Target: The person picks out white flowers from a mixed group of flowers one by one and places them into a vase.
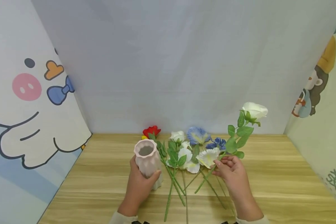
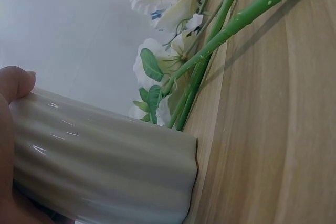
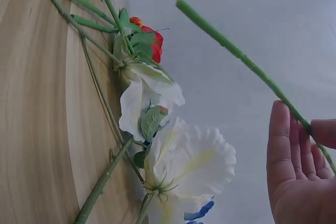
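Left hand (image 1: pixel 140 183): grip curled round the vase (image 1: pixel 149 164), on the table (image 1: pixel 100 174).
Right hand (image 1: pixel 234 172): grip pinches the white rose (image 1: pixel 255 111) by its stem (image 1: pixel 205 180), right of the vase.
Vase: no flower shows inside.
Flowers (image 1: pixel 184 154): seemingly early; rose raised, others lying on the table.

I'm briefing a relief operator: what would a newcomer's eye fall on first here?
Probably the white rose head, raised on a green stem pinched by the right hand. Next, the fluted pale-pink glossy vase gripped by the left hand, then the red ruffled bloom behind it, near the far edge of the wooden tabletop.
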Demonstrator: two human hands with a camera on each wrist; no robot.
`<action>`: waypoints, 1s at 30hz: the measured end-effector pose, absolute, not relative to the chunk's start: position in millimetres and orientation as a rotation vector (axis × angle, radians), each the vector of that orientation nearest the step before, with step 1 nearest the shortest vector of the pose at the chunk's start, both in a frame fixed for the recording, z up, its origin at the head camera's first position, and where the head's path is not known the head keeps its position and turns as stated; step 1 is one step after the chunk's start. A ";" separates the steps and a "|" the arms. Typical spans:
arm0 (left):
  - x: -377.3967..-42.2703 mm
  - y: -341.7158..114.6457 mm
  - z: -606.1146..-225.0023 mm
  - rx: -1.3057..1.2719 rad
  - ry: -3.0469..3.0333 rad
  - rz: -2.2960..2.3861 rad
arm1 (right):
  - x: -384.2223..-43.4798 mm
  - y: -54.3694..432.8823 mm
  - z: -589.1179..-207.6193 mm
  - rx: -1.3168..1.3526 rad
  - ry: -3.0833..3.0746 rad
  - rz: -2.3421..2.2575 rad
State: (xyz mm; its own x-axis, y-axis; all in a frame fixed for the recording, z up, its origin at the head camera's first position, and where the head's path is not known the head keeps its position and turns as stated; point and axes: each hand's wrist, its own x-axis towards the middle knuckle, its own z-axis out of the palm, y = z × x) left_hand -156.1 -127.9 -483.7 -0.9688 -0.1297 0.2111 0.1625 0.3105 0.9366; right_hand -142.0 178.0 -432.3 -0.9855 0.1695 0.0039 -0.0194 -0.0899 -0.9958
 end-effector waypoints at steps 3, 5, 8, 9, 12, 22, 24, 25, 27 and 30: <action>-156.1 -128.3 -483.8 -0.035 -2.321 -1.724 | -138.6 174.8 -431.0 -0.134 -1.927 2.244; -155.8 -128.4 -483.5 -0.034 -2.314 -1.733 | -136.7 172.3 -430.0 -0.103 -1.851 2.267; -155.8 -128.1 -482.9 -0.033 -2.310 -1.737 | -134.8 168.0 -428.3 -0.066 -1.740 2.304; -155.8 -128.0 -482.6 -0.038 -2.309 -1.736 | -134.1 166.4 -427.6 -0.056 -1.708 2.313; -156.0 -127.8 -483.1 -0.047 -2.312 -1.729 | -133.1 161.4 -425.7 -0.011 -1.616 2.348; -156.3 -127.2 -483.7 -0.030 -2.314 -1.729 | -138.2 145.8 -416.3 0.063 -1.462 2.401; -157.1 -126.9 -484.0 -0.028 -2.313 -1.743 | -139.3 143.7 -413.4 0.063 -1.447 2.414; -157.4 -127.1 -484.4 -0.030 -2.315 -1.744 | -139.8 142.7 -412.0 0.068 -1.439 2.421; -157.9 -127.2 -485.3 -0.033 -2.319 -1.745 | -141.1 140.6 -408.9 0.087 -1.425 2.429; -157.9 -127.3 -485.6 -0.030 -2.321 -1.743 | -143.0 136.8 -403.8 0.121 -1.405 2.444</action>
